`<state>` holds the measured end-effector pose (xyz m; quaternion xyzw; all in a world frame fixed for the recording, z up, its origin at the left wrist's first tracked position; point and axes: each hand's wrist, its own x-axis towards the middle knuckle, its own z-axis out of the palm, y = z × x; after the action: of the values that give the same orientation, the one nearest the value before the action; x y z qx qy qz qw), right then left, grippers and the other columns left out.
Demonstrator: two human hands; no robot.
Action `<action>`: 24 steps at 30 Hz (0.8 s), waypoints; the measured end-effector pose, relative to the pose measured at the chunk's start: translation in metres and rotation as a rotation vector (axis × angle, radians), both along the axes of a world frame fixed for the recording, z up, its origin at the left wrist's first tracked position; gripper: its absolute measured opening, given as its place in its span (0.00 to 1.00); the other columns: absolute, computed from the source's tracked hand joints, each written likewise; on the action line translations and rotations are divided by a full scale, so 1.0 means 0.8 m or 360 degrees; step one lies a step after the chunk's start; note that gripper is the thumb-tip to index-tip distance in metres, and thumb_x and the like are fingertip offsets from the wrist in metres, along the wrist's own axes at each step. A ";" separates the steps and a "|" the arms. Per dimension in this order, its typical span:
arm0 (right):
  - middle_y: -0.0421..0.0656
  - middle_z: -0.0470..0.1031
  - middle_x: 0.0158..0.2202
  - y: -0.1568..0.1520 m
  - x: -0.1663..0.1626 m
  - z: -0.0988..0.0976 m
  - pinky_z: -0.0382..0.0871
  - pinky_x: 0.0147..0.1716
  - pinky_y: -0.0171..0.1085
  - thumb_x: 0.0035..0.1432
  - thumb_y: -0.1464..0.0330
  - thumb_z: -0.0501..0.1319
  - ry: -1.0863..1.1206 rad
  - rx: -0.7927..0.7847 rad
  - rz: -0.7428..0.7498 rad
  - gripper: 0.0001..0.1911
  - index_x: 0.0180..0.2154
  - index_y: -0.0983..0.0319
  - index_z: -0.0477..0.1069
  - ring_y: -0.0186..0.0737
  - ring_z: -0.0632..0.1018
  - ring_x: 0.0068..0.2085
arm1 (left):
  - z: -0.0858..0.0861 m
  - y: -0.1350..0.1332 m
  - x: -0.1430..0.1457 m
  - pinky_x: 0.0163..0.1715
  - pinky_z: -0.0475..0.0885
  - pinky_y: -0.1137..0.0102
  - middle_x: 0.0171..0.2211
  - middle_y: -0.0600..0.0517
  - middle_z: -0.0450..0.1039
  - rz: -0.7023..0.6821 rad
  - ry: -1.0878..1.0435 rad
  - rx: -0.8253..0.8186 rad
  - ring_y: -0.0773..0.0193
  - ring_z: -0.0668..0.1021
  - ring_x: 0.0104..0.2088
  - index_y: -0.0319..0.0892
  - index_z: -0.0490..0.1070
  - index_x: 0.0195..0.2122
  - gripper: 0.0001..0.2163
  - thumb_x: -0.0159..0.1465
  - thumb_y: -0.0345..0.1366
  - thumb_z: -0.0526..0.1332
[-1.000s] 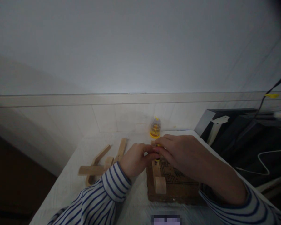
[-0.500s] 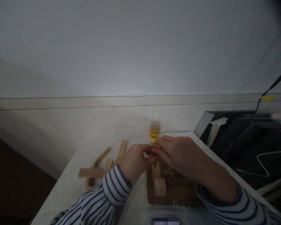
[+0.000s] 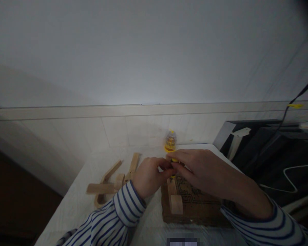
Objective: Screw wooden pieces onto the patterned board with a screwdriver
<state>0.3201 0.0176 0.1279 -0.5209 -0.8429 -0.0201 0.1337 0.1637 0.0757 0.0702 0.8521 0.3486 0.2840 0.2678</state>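
My left hand [image 3: 151, 176] is closed in a pinch over the left rim of a brown wooden board [image 3: 195, 198] with black printed lines. What its fingertips hold, if anything, is hidden. Coming in from the right, my right hand [image 3: 195, 165] pinches a small yellow object [image 3: 175, 160] between thumb and fingers; most of it is covered, so its kind does not show. The fingertips of both hands meet or nearly meet. Below them a flat wooden strip [image 3: 171, 188] and a pale wooden block [image 3: 176, 204] lie on the board's left side.
Several loose wooden pieces [image 3: 102, 188] lie on the white-covered table [image 3: 77, 201] to the left. A clear bottle with a yellow base [image 3: 170, 141] stands behind my hands near the wall. Dark panels [image 3: 272, 150] and a white cable [image 3: 290, 189] are at the right.
My right hand has moved slightly to the right and its fingers have shifted, so more of the yellow object shows. My left hand stays nearly in place.
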 end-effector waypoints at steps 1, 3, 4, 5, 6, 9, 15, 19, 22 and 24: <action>0.42 0.75 0.32 0.000 0.000 0.000 0.63 0.32 0.35 0.57 0.74 0.52 -0.0003 -0.0011 0.0000 0.08 0.35 0.62 0.70 0.37 0.75 0.33 | 0.000 0.000 0.000 0.25 0.65 0.73 0.26 0.52 0.77 -0.0003 0.0000 -0.0008 0.65 0.76 0.27 0.40 0.75 0.28 0.07 0.57 0.38 0.61; 0.43 0.75 0.32 0.002 0.001 -0.001 0.64 0.32 0.36 0.59 0.73 0.51 -0.0018 -0.0013 -0.0010 0.09 0.35 0.62 0.70 0.38 0.75 0.33 | 0.000 0.001 0.000 0.26 0.65 0.73 0.26 0.52 0.77 0.0002 0.0004 -0.0013 0.65 0.76 0.26 0.40 0.76 0.28 0.08 0.58 0.39 0.61; 0.43 0.76 0.32 0.002 0.001 -0.002 0.64 0.32 0.36 0.59 0.73 0.51 -0.0025 -0.0001 -0.0018 0.10 0.35 0.62 0.70 0.39 0.76 0.33 | -0.001 0.001 0.000 0.26 0.66 0.73 0.26 0.52 0.77 0.0002 0.0001 -0.0014 0.65 0.75 0.26 0.40 0.76 0.28 0.08 0.58 0.39 0.61; 0.43 0.76 0.31 0.003 0.001 -0.002 0.64 0.32 0.37 0.60 0.72 0.50 -0.0036 0.0015 -0.0026 0.10 0.35 0.62 0.71 0.39 0.76 0.33 | -0.002 0.002 -0.001 0.27 0.66 0.73 0.26 0.52 0.77 -0.0007 -0.0004 -0.0019 0.65 0.75 0.26 0.40 0.76 0.28 0.08 0.58 0.39 0.61; 0.43 0.76 0.31 0.003 0.001 -0.003 0.64 0.32 0.37 0.60 0.72 0.50 -0.0049 0.0030 -0.0029 0.11 0.35 0.62 0.71 0.39 0.76 0.33 | -0.002 0.003 -0.001 0.27 0.65 0.73 0.26 0.52 0.77 -0.0029 -0.0012 -0.0029 0.65 0.75 0.26 0.40 0.76 0.29 0.08 0.58 0.39 0.61; 0.43 0.76 0.30 0.003 0.000 -0.004 0.64 0.31 0.36 0.60 0.72 0.50 -0.0093 0.0047 -0.0039 0.11 0.35 0.62 0.71 0.39 0.76 0.33 | -0.004 0.004 -0.002 0.27 0.65 0.73 0.27 0.52 0.77 -0.0104 -0.0035 -0.0060 0.65 0.76 0.27 0.41 0.76 0.31 0.07 0.59 0.37 0.60; 0.43 0.76 0.29 0.002 -0.002 -0.002 0.63 0.28 0.36 0.59 0.71 0.51 -0.0141 0.0063 -0.0069 0.10 0.32 0.62 0.71 0.39 0.76 0.31 | -0.002 0.004 -0.003 0.28 0.66 0.72 0.29 0.51 0.78 -0.0153 -0.0012 -0.0032 0.64 0.76 0.28 0.41 0.76 0.33 0.08 0.60 0.38 0.60; 0.43 0.76 0.29 0.001 -0.003 -0.002 0.63 0.28 0.36 0.60 0.70 0.51 -0.0164 0.0057 -0.0108 0.10 0.33 0.62 0.71 0.39 0.76 0.31 | -0.004 0.007 -0.003 0.32 0.67 0.72 0.31 0.51 0.78 -0.0211 -0.0034 -0.0063 0.64 0.76 0.31 0.42 0.76 0.34 0.08 0.61 0.37 0.59; 0.43 0.76 0.29 0.000 -0.005 -0.002 0.62 0.28 0.36 0.61 0.69 0.52 -0.0203 0.0082 -0.0116 0.10 0.33 0.62 0.70 0.39 0.76 0.32 | -0.006 0.009 -0.004 0.33 0.68 0.72 0.31 0.51 0.78 -0.0246 -0.0028 -0.0090 0.63 0.76 0.31 0.41 0.76 0.35 0.08 0.61 0.37 0.58; 0.43 0.76 0.28 0.000 -0.007 -0.003 0.61 0.26 0.36 0.60 0.69 0.52 -0.0242 0.0106 -0.0147 0.10 0.32 0.62 0.70 0.40 0.76 0.30 | -0.006 0.010 -0.005 0.33 0.68 0.72 0.31 0.51 0.78 -0.0283 -0.0046 -0.0110 0.64 0.76 0.32 0.41 0.75 0.35 0.08 0.62 0.37 0.57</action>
<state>0.3143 0.0175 0.1256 -0.5515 -0.8245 -0.0938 0.0855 0.1593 0.0837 0.0654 0.8657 0.2772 0.2592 0.3263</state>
